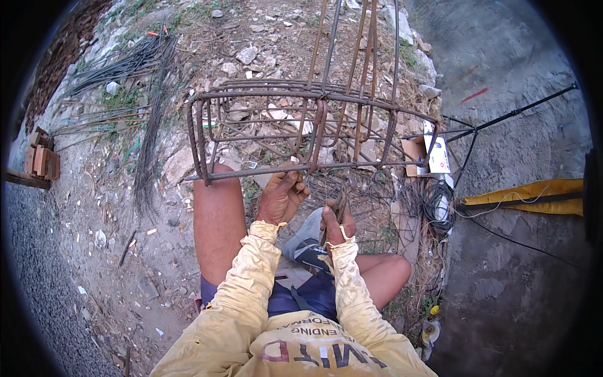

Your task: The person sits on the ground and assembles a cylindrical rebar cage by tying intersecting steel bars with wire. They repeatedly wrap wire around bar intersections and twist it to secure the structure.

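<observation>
A rebar cage (264, 168) of brown steel bars and bent stirrups lies across the ground in front of my knees. My left hand (281, 196) is just under its near bottom bar, fingers curled and thumb pressed in at the bar. Whatever is in that pinch is too small to make out. To the right and a little lower, my right hand (338, 223) is closed round a pair of dark metal pincers (342, 205), their head pointing up toward the cage. The pincers are apart from the bars.
Tall upright bars (330, 47) rise behind the cage. Thin wire bundles (154, 125) and bricks (44, 157) lie left. On the right are a white carton (438, 154), a coiled black cable (438, 204), a black tripod (474, 130) and yellow fabric (534, 193). Stones litter the ground.
</observation>
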The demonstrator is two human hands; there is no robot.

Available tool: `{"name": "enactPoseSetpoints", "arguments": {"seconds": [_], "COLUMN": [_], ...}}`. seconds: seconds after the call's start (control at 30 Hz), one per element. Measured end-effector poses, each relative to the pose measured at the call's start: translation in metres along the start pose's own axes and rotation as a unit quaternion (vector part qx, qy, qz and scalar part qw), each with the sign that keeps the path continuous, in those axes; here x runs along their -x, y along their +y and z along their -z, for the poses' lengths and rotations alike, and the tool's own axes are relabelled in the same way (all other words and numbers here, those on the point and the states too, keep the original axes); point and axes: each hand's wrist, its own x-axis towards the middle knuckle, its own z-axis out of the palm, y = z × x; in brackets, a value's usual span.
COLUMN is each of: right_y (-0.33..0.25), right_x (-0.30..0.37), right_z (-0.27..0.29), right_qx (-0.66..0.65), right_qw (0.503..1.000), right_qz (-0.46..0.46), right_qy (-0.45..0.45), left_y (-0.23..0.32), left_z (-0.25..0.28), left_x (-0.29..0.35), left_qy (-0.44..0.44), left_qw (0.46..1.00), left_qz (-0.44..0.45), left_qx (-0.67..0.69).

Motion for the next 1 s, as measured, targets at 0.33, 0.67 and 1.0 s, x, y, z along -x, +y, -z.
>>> {"name": "enactPoseSetpoints", "arguments": {"seconds": [0.33,0.67,1.0], "right_y": [0.005,0.002,0.02], "right_x": [0.002,0.002,-0.001], "right_z": [0.007,0.007,0.014], "right_qx": [0.029,-0.005,-0.005], "right_qw": [1.0,1.0,1.0], "right_qz": [-0.011,-0.031,-0.011], "right_qy": [0.003,0.005,0.002], "left_y": [0.007,0.01,0.006], "left_z": [-0.014,-0.011,-0.009], "left_x": [0.0,0.0,0.007], "left_qy": [0.012,-0.06,0.004], "left_qw": [0.999,0.991,0.996], "left_qz": [-0.035,-0.01,-0.021], "left_qx": [0.009,0.116,0.085]}}
